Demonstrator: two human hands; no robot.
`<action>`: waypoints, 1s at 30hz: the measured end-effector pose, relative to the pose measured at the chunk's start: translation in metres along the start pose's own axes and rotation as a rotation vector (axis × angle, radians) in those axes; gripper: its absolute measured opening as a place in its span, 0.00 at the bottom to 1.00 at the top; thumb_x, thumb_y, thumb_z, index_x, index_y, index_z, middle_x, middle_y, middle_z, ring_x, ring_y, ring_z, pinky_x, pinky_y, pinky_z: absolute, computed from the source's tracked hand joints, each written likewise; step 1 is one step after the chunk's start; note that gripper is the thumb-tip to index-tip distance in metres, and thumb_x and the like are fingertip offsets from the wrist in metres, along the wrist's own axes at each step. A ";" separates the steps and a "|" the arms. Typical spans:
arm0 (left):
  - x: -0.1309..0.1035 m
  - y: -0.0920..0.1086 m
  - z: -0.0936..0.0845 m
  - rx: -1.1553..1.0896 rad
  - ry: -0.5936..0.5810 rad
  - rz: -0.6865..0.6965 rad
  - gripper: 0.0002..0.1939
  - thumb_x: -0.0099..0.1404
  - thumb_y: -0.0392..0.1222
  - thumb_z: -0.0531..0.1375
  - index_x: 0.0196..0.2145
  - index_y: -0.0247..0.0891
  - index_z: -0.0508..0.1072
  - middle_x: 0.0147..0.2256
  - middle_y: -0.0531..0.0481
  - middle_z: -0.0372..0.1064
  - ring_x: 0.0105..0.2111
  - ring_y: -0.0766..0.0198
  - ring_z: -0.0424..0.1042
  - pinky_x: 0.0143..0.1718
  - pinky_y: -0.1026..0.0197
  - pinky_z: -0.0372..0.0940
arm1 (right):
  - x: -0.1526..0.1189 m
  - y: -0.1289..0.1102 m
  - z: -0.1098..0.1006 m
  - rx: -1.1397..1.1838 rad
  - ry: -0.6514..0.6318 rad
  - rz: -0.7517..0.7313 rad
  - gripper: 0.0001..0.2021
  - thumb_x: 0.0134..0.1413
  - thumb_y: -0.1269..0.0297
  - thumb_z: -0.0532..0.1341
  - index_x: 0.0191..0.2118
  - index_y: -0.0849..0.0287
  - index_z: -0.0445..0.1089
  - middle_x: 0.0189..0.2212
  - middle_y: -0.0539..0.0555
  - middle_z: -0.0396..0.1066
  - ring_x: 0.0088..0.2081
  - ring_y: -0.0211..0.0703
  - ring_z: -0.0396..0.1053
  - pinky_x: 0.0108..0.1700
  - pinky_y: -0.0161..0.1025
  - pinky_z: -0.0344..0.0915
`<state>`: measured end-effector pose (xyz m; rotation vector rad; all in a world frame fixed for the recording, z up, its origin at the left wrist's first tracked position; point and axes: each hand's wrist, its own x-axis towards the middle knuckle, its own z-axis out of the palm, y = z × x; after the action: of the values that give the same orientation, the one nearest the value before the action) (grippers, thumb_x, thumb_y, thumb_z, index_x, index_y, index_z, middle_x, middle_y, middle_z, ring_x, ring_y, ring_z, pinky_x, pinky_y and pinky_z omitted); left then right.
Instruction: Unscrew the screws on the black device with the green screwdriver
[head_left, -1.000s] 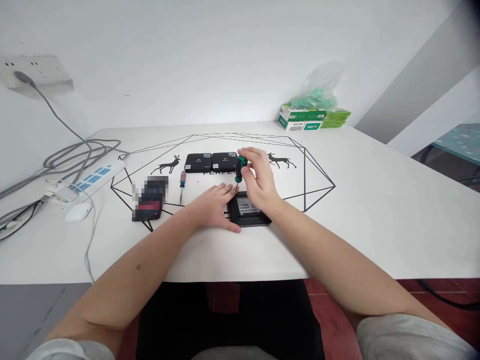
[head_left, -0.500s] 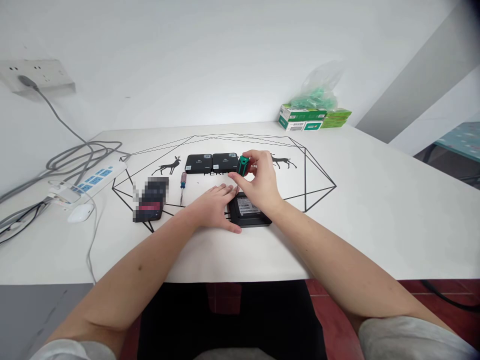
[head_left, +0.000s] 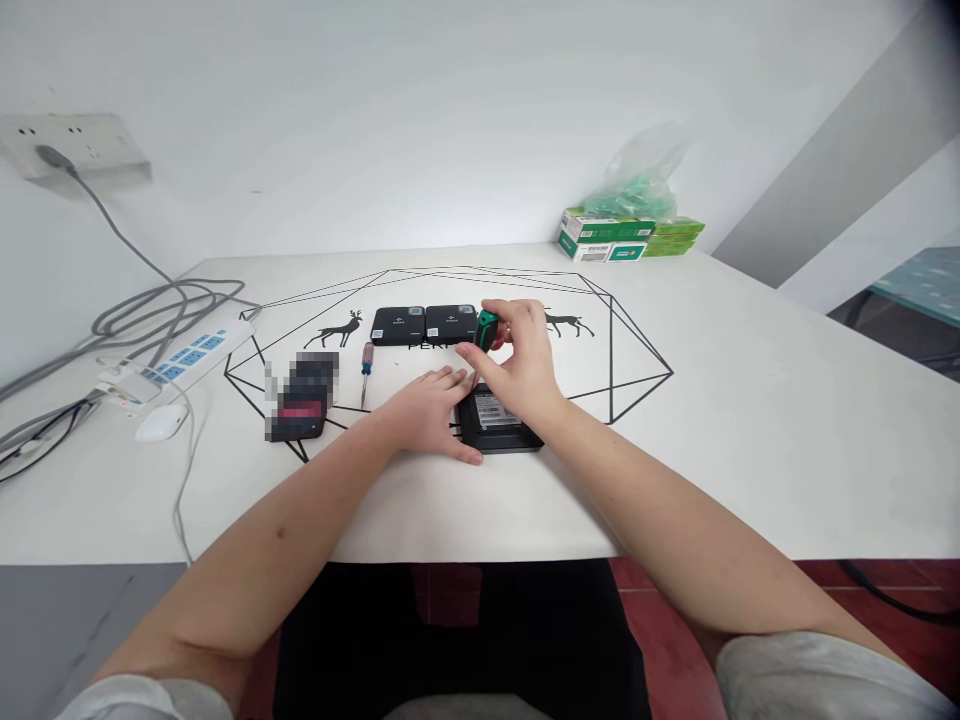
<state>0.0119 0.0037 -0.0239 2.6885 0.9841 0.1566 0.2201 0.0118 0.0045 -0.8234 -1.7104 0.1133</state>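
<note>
A black box with a white label [head_left: 498, 412] lies on the white table close to its front edge. My right hand [head_left: 523, 360] is closed on the green and black handle of a screwdriver [head_left: 485, 330], held upright over the box's far left corner; the tip is hidden by fingers. Against the left side of the box rests my left hand [head_left: 435, 412], its thumb apart and its fingertips beside the screwdriver's shaft. Two more black boxes [head_left: 398, 326] [head_left: 451, 324] sit side by side behind. A second screwdriver [head_left: 366, 372] with a red and blue handle lies to the left.
A blurred phone [head_left: 304, 400] and a white case [head_left: 161, 423] lie left of the hands. Farther left are a power strip [head_left: 196, 358] and coiled grey cables [head_left: 161, 300]. Green and white boxes [head_left: 607, 235] with a plastic bag [head_left: 637, 185] stand against the wall.
The green screwdriver handle has turned and tilted slightly in my right hand. My left hand and the box hold their places.
</note>
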 end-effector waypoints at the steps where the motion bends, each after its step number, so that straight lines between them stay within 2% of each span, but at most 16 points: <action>1: 0.000 0.001 0.000 -0.008 -0.004 -0.010 0.71 0.59 0.85 0.65 0.83 0.41 0.47 0.80 0.35 0.48 0.78 0.30 0.51 0.77 0.34 0.48 | 0.000 0.001 0.000 -0.011 0.009 0.019 0.24 0.62 0.55 0.71 0.61 0.47 0.69 0.48 0.55 0.70 0.43 0.50 0.73 0.44 0.54 0.82; 5: 0.000 0.001 0.001 -0.032 -0.020 -0.057 0.74 0.56 0.87 0.65 0.82 0.35 0.50 0.80 0.31 0.49 0.79 0.29 0.49 0.78 0.35 0.46 | -0.003 0.004 0.002 0.026 0.002 0.063 0.23 0.65 0.59 0.67 0.63 0.46 0.66 0.48 0.55 0.72 0.41 0.49 0.75 0.46 0.56 0.82; 9: 0.000 -0.001 0.003 -0.042 -0.003 -0.049 0.72 0.57 0.86 0.65 0.83 0.39 0.49 0.80 0.34 0.50 0.79 0.30 0.49 0.78 0.34 0.46 | -0.006 0.004 0.003 0.151 -0.067 0.095 0.24 0.69 0.63 0.59 0.67 0.46 0.61 0.58 0.59 0.74 0.48 0.52 0.80 0.54 0.60 0.81; 11: 0.000 -0.001 0.002 -0.045 -0.004 -0.039 0.71 0.58 0.85 0.66 0.83 0.41 0.48 0.80 0.35 0.49 0.79 0.30 0.49 0.78 0.34 0.46 | -0.006 0.003 0.003 0.158 -0.079 0.092 0.24 0.69 0.61 0.60 0.67 0.46 0.61 0.60 0.60 0.74 0.52 0.54 0.79 0.57 0.61 0.80; 13: 0.000 0.001 0.000 -0.044 -0.014 -0.029 0.70 0.59 0.84 0.66 0.83 0.42 0.47 0.81 0.36 0.48 0.79 0.30 0.48 0.78 0.34 0.46 | -0.005 0.003 0.003 0.113 -0.062 0.083 0.26 0.66 0.57 0.65 0.66 0.46 0.63 0.59 0.59 0.73 0.54 0.55 0.77 0.53 0.59 0.81; 16: 0.000 0.005 -0.004 -0.039 -0.029 -0.038 0.71 0.59 0.84 0.66 0.83 0.39 0.48 0.80 0.34 0.48 0.78 0.29 0.49 0.77 0.34 0.46 | -0.002 0.003 0.003 0.042 -0.023 0.102 0.28 0.59 0.56 0.71 0.62 0.47 0.67 0.53 0.57 0.70 0.46 0.51 0.73 0.44 0.54 0.81; 19: 0.000 0.006 -0.005 -0.036 -0.037 -0.067 0.73 0.57 0.85 0.66 0.82 0.35 0.49 0.80 0.31 0.48 0.78 0.29 0.49 0.78 0.34 0.45 | -0.001 0.002 0.002 0.017 0.004 0.096 0.24 0.60 0.60 0.70 0.61 0.47 0.69 0.47 0.54 0.70 0.39 0.47 0.71 0.44 0.54 0.80; 21: -0.001 0.005 -0.004 -0.041 -0.035 -0.068 0.73 0.57 0.86 0.66 0.82 0.35 0.50 0.80 0.30 0.47 0.79 0.29 0.49 0.78 0.34 0.45 | -0.001 0.001 0.001 0.013 -0.005 0.061 0.23 0.63 0.62 0.66 0.63 0.47 0.69 0.46 0.54 0.73 0.40 0.48 0.73 0.47 0.56 0.81; 25: 0.000 0.002 -0.001 -0.043 -0.014 -0.046 0.71 0.57 0.85 0.66 0.83 0.40 0.50 0.80 0.34 0.49 0.78 0.30 0.49 0.78 0.35 0.47 | -0.002 0.000 0.000 0.045 -0.053 0.019 0.24 0.68 0.63 0.60 0.67 0.46 0.66 0.55 0.58 0.76 0.50 0.53 0.76 0.54 0.59 0.81; 27: 0.000 0.001 -0.001 -0.032 -0.011 -0.033 0.70 0.59 0.84 0.66 0.83 0.42 0.47 0.81 0.37 0.47 0.78 0.30 0.49 0.77 0.35 0.47 | -0.001 0.001 0.000 0.038 -0.048 0.017 0.24 0.68 0.58 0.63 0.67 0.46 0.66 0.56 0.59 0.74 0.52 0.54 0.75 0.51 0.58 0.82; 30: 0.000 0.003 -0.002 -0.029 -0.017 -0.029 0.70 0.59 0.84 0.66 0.83 0.41 0.46 0.81 0.36 0.46 0.78 0.29 0.49 0.77 0.34 0.47 | 0.000 0.004 0.000 0.003 -0.024 0.055 0.27 0.62 0.54 0.71 0.64 0.46 0.69 0.50 0.56 0.72 0.44 0.50 0.73 0.44 0.54 0.82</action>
<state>0.0130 0.0019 -0.0215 2.6440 1.0074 0.1407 0.2217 0.0145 0.0025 -0.8702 -1.7099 0.1631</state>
